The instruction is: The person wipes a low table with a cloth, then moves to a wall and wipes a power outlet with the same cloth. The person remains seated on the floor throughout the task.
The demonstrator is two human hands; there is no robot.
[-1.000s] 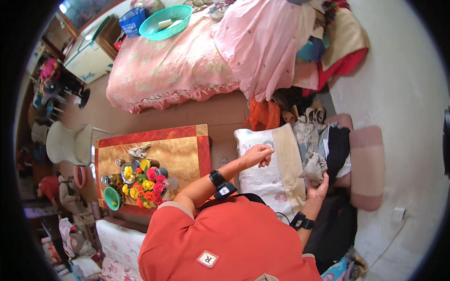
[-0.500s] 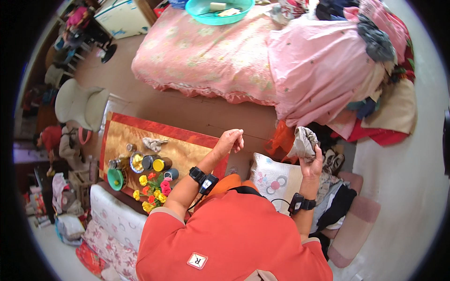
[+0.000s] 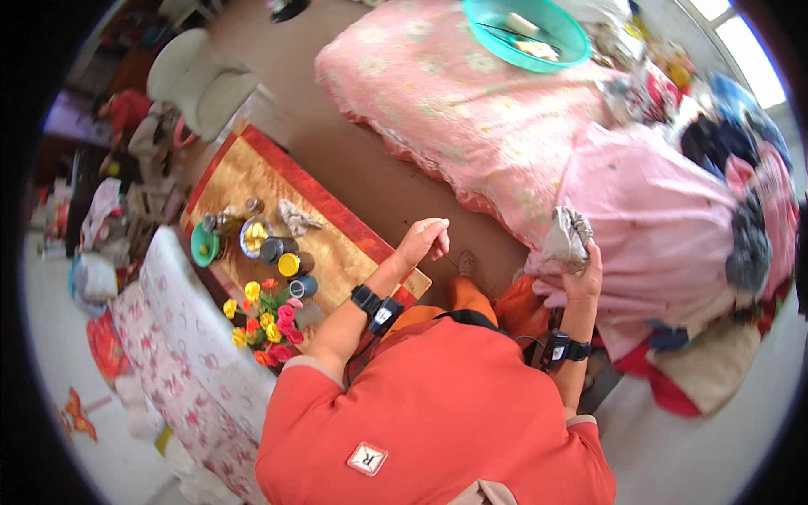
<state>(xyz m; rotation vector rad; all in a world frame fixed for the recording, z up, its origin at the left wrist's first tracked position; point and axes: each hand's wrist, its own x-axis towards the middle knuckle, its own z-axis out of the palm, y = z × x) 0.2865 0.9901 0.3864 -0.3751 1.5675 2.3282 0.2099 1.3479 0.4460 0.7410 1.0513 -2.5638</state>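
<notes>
My right hand is raised and grips a crumpled grey cloth, held up in front of a large pink sheet draped over the bed's end. My left hand hangs free over the brown floor with its fingers loosely curled and nothing in it. It is just right of the low gold table with a red border. Both wrists carry black bands. My orange shirt fills the lower middle of the view.
The low table holds a cloth, several cups and tins, a green bowl and a bunch of artificial flowers. A pink flowered bed carries a teal basin. Piled clothes lie right; a floral cushion left.
The view has swung toward the bed. My right hand has lifted the grey cloth up from the pile on the floor. My left hand has left the white cushion and hangs free.
</notes>
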